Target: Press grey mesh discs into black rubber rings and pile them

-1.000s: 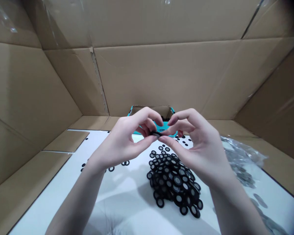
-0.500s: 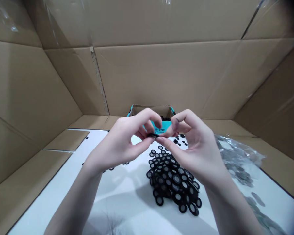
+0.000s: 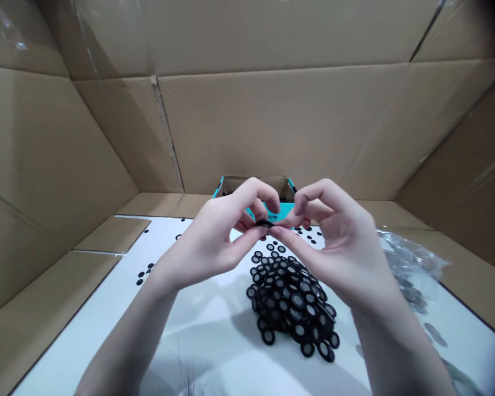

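1. I see the left hand (image 3: 215,237) and right hand (image 3: 339,242) pinching one black ring (image 3: 264,223) between nearly closed fingertips, before the teal box (image 3: 286,209).
2. The black ring has shifted slightly rightward, still gripped; I judge its handling unfinished.

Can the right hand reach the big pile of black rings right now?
Probably yes: the right hand hovers close to the pile of black rings, and nothing seems to block it, but it's pinching a small black piece with the left hand.
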Action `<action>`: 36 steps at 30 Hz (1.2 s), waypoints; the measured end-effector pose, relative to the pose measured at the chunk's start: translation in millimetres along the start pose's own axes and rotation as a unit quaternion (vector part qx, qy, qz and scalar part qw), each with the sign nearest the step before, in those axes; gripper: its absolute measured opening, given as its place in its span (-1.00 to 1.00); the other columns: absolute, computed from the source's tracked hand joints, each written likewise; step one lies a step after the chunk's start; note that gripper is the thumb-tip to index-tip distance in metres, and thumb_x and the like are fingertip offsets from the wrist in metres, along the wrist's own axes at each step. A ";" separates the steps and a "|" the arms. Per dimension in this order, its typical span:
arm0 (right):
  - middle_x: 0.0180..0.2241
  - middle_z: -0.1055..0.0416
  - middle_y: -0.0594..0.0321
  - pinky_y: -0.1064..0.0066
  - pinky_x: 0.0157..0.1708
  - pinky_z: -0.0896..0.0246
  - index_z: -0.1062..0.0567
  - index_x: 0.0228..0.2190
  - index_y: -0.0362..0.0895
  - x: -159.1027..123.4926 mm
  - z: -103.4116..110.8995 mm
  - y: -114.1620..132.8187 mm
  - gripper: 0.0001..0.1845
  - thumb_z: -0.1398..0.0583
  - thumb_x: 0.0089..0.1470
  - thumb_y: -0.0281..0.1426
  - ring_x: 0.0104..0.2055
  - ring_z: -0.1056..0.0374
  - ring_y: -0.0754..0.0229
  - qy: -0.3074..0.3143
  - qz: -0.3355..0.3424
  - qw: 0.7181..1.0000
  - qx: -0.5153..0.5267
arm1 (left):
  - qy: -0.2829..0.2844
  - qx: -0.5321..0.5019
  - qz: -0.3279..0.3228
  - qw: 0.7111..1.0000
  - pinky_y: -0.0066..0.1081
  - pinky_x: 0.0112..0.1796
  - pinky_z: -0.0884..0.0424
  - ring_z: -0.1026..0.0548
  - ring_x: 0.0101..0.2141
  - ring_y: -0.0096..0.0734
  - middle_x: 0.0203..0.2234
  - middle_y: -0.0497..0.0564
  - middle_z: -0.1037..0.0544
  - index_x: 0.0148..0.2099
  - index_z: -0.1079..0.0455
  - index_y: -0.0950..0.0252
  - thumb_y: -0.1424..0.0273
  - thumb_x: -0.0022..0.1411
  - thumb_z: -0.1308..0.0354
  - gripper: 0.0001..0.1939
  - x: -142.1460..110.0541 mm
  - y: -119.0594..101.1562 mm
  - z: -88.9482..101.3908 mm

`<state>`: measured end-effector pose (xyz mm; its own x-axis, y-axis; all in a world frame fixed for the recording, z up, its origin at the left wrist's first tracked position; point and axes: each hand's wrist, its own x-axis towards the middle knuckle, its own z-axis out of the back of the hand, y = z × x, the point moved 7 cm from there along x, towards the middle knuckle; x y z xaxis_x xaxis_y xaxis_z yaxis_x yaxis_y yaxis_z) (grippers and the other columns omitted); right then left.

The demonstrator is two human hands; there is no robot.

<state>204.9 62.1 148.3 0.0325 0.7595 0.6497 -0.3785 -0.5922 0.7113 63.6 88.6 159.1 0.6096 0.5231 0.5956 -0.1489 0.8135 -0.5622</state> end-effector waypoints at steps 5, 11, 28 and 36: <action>-0.50 -0.32 0.47 0.32 -0.36 -0.33 -0.25 -0.39 0.00 -3.8 0.2 7.1 -0.66 -0.30 -0.01 -0.56 -0.39 -0.43 0.24 -0.024 0.018 0.999 -0.013 | 0.027 0.081 0.010 0.996 -0.60 -0.42 -0.40 -0.44 -0.43 -0.67 -0.34 -0.17 -0.41 -0.13 -0.22 0.21 0.70 0.28 -0.07 -0.72 -5.6 -6.0 -1.0; -0.51 -0.36 0.45 0.27 -0.34 -0.36 -0.28 -0.40 -0.01 -0.5 -0.1 3.8 -0.70 -0.32 -0.01 -0.50 -0.40 -0.47 0.20 -0.004 0.006 1.000 -0.030 | -0.024 0.026 -0.004 0.999 -0.52 -0.28 -0.51 -0.53 -0.29 -0.54 -0.27 -0.09 -0.48 -0.04 -0.27 0.23 0.65 0.28 -0.14 -0.72 -3.1 -7.8 8.6; -0.48 -0.35 0.46 0.30 -0.32 -0.30 -0.29 -0.36 0.00 -2.4 -0.9 2.3 -0.65 -0.31 -0.05 -0.59 -0.35 -0.40 0.23 0.014 0.006 0.999 0.035 | 0.006 0.032 -0.020 0.999 -0.55 -0.25 -0.54 -0.53 -0.32 -0.58 -0.29 -0.11 -0.49 -0.07 -0.30 0.24 0.69 0.27 -0.11 -0.72 -3.3 -5.5 2.2; -0.54 -0.47 0.43 0.31 -0.45 -0.28 -0.28 -0.36 0.02 4.0 -3.1 -14.8 -0.59 -0.44 -0.03 -0.31 -0.49 -0.39 0.24 0.053 -0.077 0.984 0.152 | -0.032 -0.069 -0.077 0.994 -0.46 -0.15 -0.62 -0.58 -0.17 -0.47 -0.02 0.00 -0.53 0.09 -0.33 0.15 0.56 0.25 -0.29 -0.58 -5.7 -10.4 9.4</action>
<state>207.8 74.7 139.6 -0.0347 0.8612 0.5071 -0.0824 -0.5081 0.8573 54.4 79.6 167.0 0.5661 0.4130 0.7134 0.0537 0.8451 -0.5318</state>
